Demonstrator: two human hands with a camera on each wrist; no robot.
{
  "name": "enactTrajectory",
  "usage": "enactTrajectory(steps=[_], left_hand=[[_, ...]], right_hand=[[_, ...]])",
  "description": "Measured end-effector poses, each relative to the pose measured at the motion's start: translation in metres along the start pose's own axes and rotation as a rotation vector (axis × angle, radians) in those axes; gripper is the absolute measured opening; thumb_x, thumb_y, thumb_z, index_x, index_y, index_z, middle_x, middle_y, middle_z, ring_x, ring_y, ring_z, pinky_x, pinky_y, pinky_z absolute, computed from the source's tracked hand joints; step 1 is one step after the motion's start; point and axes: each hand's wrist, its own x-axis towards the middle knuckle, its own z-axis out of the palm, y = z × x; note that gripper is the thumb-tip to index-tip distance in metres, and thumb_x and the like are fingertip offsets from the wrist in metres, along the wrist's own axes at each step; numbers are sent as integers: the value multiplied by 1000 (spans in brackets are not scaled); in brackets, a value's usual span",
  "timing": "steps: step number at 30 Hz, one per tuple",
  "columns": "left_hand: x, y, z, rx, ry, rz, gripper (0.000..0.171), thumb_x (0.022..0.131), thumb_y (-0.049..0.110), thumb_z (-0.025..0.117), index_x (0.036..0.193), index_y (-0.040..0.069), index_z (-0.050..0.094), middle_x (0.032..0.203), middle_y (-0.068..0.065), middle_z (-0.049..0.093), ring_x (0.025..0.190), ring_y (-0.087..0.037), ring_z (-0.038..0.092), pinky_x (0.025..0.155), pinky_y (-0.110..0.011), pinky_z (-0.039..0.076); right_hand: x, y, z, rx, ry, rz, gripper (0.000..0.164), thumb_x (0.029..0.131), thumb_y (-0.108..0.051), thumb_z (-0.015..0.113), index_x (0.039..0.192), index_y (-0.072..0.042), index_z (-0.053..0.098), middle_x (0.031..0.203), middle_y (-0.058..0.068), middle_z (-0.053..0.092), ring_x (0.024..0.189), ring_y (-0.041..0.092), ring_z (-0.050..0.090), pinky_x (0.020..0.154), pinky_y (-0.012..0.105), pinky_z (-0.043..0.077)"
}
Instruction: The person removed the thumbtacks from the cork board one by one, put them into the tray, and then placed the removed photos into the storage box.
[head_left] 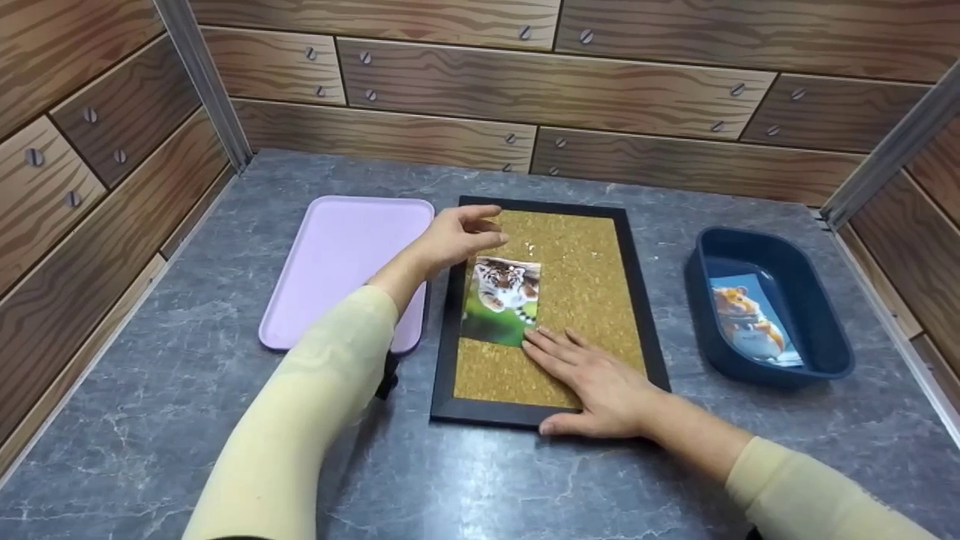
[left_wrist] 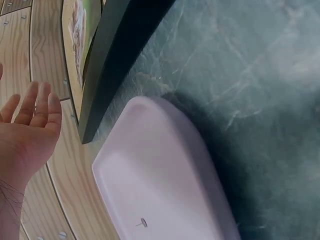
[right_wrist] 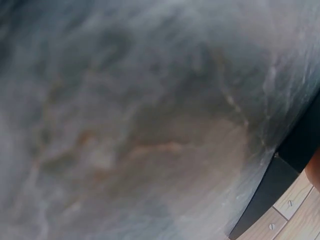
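A tiger photo (head_left: 500, 301) lies on the left half of a cork board (head_left: 581, 292) with a black frame (head_left: 651, 341). My right hand (head_left: 592, 382) lies flat over the board's lower part, fingers straight, fingertips at the photo's lower right corner and thumb over the front frame edge. Above the board's upper left side is my left hand (head_left: 454, 238), its fingers loosely bent. The left wrist view shows that hand's palm and relaxed fingers (left_wrist: 40, 110) with nothing in them. One small metal pin (left_wrist: 143, 222) lies in the lilac tray (left_wrist: 150, 155).
The lilac tray stands left of the board. At the right, a dark blue bin (head_left: 821, 330) contains a hamster picture (head_left: 750, 319). Small shiny specks (head_left: 530, 247) dot the cork above the photo. Wood-patterned walls (head_left: 555, 86) enclose the grey marbled table (head_left: 187, 375).
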Motion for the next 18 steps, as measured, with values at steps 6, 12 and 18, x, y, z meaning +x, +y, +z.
enactTrajectory(steps=[6, 12, 18], left_hand=[[8, -6, -6, 48, -37, -21, 61, 99, 16, 77, 153, 2, 55, 142, -25, 64, 127, -30, 65, 105, -43, 54], [13, -10, -3, 35, -62, -28, 60, 97, 11, 77, 152, 1, 56, 141, -28, 63, 126, -32, 65, 102, -40, 56], [22, -8, 5, 41, -89, -12, 59, 97, 10, 77, 152, 2, 57, 139, -28, 64, 125, -33, 66, 100, -39, 56]], right_hand=[[2, -1, 3, 7, -1, 1, 106, 95, -75, 59, 169, -8, 25, 176, 11, 20, 160, 34, 19, 127, 59, 16], [2, -2, 3, 9, -8, 2, 106, 95, -76, 58, 169, -8, 25, 176, 10, 20, 160, 33, 19, 127, 59, 16], [0, 1, 2, 9, 6, 0, 105, 95, -75, 59, 168, -7, 27, 175, 11, 22, 160, 34, 20, 127, 60, 16]])
